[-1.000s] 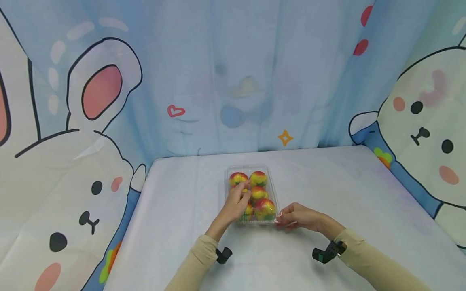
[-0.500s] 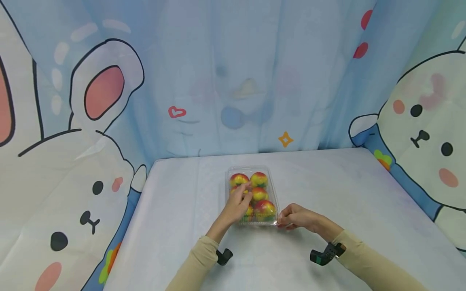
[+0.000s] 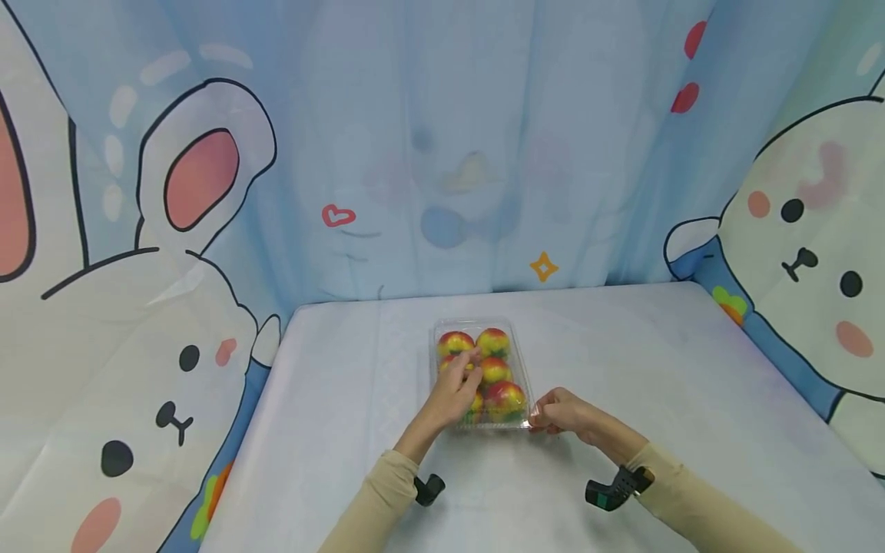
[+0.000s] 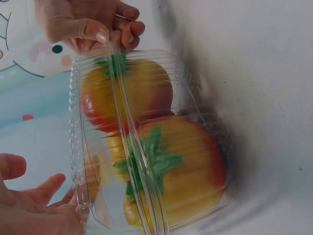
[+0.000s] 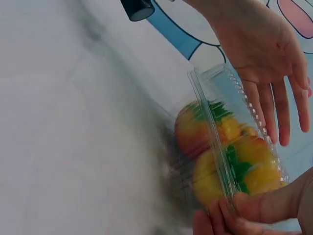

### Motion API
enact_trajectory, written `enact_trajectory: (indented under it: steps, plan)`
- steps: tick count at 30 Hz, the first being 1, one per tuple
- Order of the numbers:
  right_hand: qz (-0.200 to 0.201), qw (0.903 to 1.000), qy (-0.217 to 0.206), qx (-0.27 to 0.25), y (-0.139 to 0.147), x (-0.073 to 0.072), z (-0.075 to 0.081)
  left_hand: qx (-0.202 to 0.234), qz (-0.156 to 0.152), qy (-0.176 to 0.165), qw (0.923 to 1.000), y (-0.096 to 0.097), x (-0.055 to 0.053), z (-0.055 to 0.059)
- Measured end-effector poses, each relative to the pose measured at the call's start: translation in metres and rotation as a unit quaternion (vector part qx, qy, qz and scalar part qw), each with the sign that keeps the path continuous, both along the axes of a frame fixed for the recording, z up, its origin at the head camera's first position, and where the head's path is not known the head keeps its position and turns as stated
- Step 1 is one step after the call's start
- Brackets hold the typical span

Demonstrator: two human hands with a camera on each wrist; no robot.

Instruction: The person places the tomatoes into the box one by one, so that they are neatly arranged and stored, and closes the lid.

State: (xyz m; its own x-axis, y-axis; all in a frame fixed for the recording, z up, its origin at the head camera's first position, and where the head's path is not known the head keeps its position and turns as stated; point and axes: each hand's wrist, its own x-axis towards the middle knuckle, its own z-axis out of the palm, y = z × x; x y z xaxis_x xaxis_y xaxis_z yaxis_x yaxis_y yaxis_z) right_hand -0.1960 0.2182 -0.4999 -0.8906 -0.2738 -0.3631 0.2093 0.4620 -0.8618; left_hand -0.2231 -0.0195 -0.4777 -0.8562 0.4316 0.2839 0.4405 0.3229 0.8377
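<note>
A clear plastic clamshell box point(image 3: 473, 323) lies on the white-covered table, its lid down over the base. Inside sit several red-and-yellow fruits point(image 3: 505, 400) with green leafy tops, which show plainly in the left wrist view. My left hand point(image 3: 451, 393) lies over the left part of the lid, fingers extended; the right wrist view shows them straight and loosely spread. At the near right corner, my right hand point(image 3: 570, 415) pinches the box's rim between thumb and fingers, seen closely in the right wrist view. Some fruits are partly hidden under my left hand.
White cloth covers the table point(image 3: 622, 338) around the box. A blue cartoon curtain point(image 3: 456, 153) hangs along the table's back edge, with printed rabbits at either side. Each wrist carries a small black camera point(image 3: 611, 490).
Both hands stay almost in place. My right wrist has shifted slightly left and down while its fingers keep to the same corner. The head view has tilted a little.
</note>
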Motion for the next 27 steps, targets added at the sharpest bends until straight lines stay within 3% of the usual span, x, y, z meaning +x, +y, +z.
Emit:
enact_trajectory:
  steps: [7,14,21,27]
  plan:
    - [0.038,0.9988,-0.015,-0.028,0.006,-0.006,-0.001,-0.004,-0.009,-0.019,0.9998,-0.003,-0.004,0.005]
    - [0.064,0.996,-0.046,-0.043,0.008,-0.006,-0.004,0.008,-0.005,0.006,0.9999,-0.007,-0.008,0.006]
    - [0.05,0.9978,-0.04,0.016,0.009,-0.01,0.0,0.002,-0.002,-0.005,1.0,-0.014,-0.009,0.01]
    - [0.025,0.9984,-0.019,0.047,0.019,-0.019,0.012,-0.012,0.005,0.0,0.9999,-0.027,-0.019,0.014]
